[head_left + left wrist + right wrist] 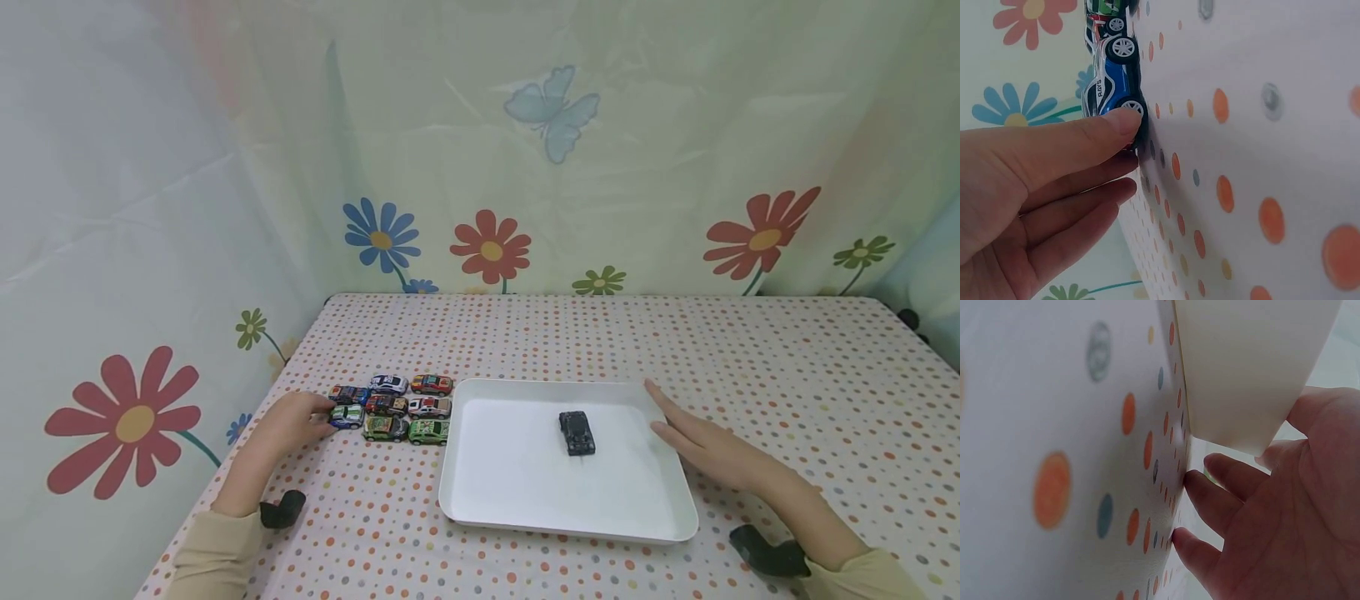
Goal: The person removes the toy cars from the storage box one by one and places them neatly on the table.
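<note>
At the left end of a cluster of toy cars, my left hand (294, 423) pinches a blue, white and green toy car (347, 417). In the left wrist view the thumb (1125, 122) lies over a wheel of this car, which stands on its wheels; the fingers behind it are partly hidden. My right hand (708, 446) rests at the right side of a white tray (567, 533), fingers extended and thumb at the rim. In the right wrist view, fingertips (1194, 481) reach down beside the tray's outer wall. A black toy car (577, 433) sits inside the tray.
Several other toy cars, among them a green one (429, 432) and a red one (432, 384), stand in close rows left of the tray. A dotted cloth (570, 337) covers the table. A flowered curtain (637, 167) hangs behind it and along the left.
</note>
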The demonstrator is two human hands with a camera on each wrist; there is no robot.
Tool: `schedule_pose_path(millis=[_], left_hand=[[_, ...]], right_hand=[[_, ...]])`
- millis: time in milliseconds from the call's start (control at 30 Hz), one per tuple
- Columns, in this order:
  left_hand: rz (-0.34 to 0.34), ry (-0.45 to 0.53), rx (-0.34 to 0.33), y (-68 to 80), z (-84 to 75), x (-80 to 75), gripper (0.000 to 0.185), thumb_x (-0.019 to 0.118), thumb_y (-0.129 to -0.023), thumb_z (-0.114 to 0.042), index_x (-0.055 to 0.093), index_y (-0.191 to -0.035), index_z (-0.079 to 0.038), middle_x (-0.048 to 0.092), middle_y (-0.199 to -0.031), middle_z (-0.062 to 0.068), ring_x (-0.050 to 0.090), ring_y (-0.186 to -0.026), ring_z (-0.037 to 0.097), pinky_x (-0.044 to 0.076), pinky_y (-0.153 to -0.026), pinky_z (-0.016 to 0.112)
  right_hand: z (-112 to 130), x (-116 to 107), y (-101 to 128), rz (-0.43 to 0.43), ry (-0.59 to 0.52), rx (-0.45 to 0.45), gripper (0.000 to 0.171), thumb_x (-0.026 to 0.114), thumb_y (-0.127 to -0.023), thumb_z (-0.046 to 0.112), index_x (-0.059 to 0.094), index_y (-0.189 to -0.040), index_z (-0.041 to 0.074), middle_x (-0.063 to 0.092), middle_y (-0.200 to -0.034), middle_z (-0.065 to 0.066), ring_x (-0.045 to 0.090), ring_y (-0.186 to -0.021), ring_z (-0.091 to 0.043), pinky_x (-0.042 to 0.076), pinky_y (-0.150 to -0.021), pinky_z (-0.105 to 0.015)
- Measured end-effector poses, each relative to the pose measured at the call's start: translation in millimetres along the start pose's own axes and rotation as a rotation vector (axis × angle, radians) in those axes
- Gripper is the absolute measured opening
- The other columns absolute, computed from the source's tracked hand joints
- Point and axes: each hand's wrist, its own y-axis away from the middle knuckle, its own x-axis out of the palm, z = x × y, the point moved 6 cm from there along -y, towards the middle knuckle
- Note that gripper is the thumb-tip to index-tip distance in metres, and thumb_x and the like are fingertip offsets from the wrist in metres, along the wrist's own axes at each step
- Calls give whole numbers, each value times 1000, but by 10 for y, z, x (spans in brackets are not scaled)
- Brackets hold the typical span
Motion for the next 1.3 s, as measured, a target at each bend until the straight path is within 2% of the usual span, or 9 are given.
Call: schedule_pose_path(millis=[233, 467, 600, 667, 767, 900, 1000, 1133, 1300], left_hand=[[-23, 4, 4, -6, -41, -31, 34, 74, -78, -6, 66, -108, 6, 65, -103, 20, 57, -101, 39, 45, -86, 51], [-10, -3, -10, 11, -70, -46, 36, 75, -77, -6, 65, -109, 7, 63, -106, 22, 56, -102, 40, 44, -86, 52], [-10, -39, 1, 23, -210, -129, 38, 76, -77, -6, 64, -110, 7, 63, -107, 21, 57, -101, 39, 46, -84, 50], [-18, -66, 40, 10, -381, -212, 38, 75, -78, -7, 64, -112, 7, 64, -107, 20, 58, -100, 37, 48, -82, 48], [-27, -78, 112, -40, -749, -359, 38, 73, -81, -9, 63, -115, 4, 64, -109, 18, 60, -98, 34, 50, -80, 45], [-56, -40, 243, -122, -1311, -520, 38, 72, -84, -13, 63, -119, -1, 63, -114, 14, 60, -102, 29, 50, -83, 41], [-64, 10, 343, -190, -1705, -582, 37, 71, -85, -14, 64, -120, -4, 63, -115, 9, 59, -104, 24, 49, -85, 37], [-18, 51, 439, -315, -2179, -580, 39, 71, -85, -15, 63, -123, -9, 63, -118, 4, 58, -106, 17, 48, -86, 31], [71, 54, 582, -500, -2682, -399, 40, 70, -85, -16, 62, -124, -10, 61, -120, 2, 56, -109, 13, 45, -88, 23]], right_hand=[[3, -8, 20, -5, 3, 1, 64, 34, -102, 34, 6, -149, 1, 8, -148, -30, 13, -131, -51, 15, -100, -65], [6, -11, 34, -12, 5, -9, 64, 35, -102, 34, 6, -149, 2, 9, -148, -30, 14, -131, -51, 16, -100, -65], [-8, -13, 28, -15, 18, -5, 65, 35, -102, 35, 6, -149, 2, 9, -148, -30, 14, -131, -50, 16, -100, -65], [-17, -16, 24, -16, 25, 2, 65, 34, -102, 35, 5, -149, 2, 9, -148, -30, 14, -131, -50, 16, -100, -64], [-17, -19, 16, -17, 34, 8, 65, 34, -102, 36, 5, -149, 2, 10, -148, -30, 15, -131, -51, 16, -100, -64], [-3, -22, 7, -11, 27, 8, 65, 34, -102, 35, 5, -149, 2, 10, -147, -31, 15, -130, -51, 16, -100, -64], [2, -21, -3, -6, 19, 7, 65, 34, -102, 35, 6, -149, 2, 9, -148, -30, 14, -131, -50, 16, -100, -64], [-6, -7, -16, 2, 8, 6, 65, 35, -102, 35, 6, -149, 1, 8, -148, -30, 13, -131, -50, 15, -100, -64], [-16, 7, -9, -5, 18, 12, 65, 35, -102, 35, 6, -149, 1, 9, -147, -31, 14, -131, -51, 16, -100, -64]])
